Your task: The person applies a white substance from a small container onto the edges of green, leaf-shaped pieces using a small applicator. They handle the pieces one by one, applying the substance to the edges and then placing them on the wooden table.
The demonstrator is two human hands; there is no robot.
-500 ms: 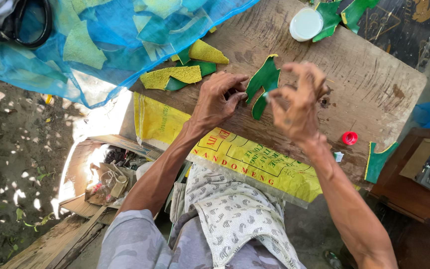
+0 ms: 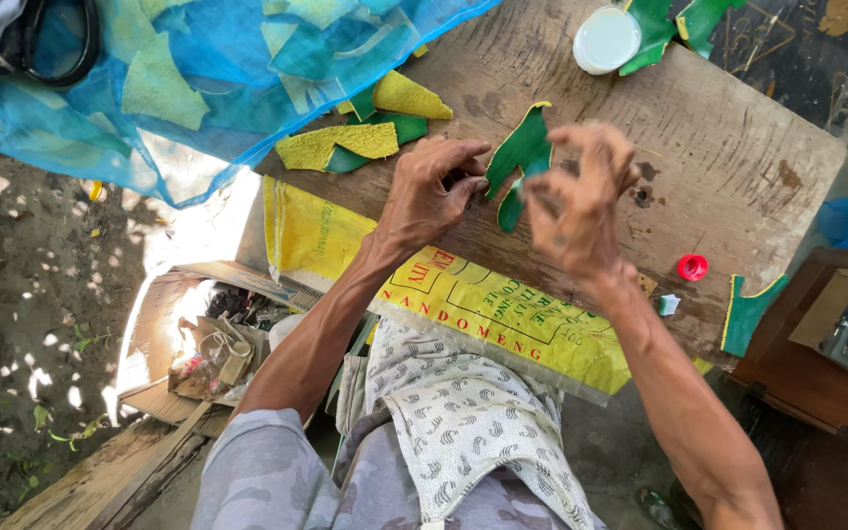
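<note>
Since a moment ago your hands have closed in on the green leather piece [image 2: 520, 157], which lies on the rough wooden board [image 2: 738, 147] between them. Your left hand [image 2: 434, 191] presses its edge with curled fingertips; your right hand [image 2: 576, 201] hovers half-open, pinching the other side. The thin, floppy, curved cut-out could crease or slip if you tug unevenly.

leather piece [image 2: 520, 155] on board [image 2: 738, 147] | between left hand [image 2: 431, 191], right hand [image 2: 581, 201]
</note>
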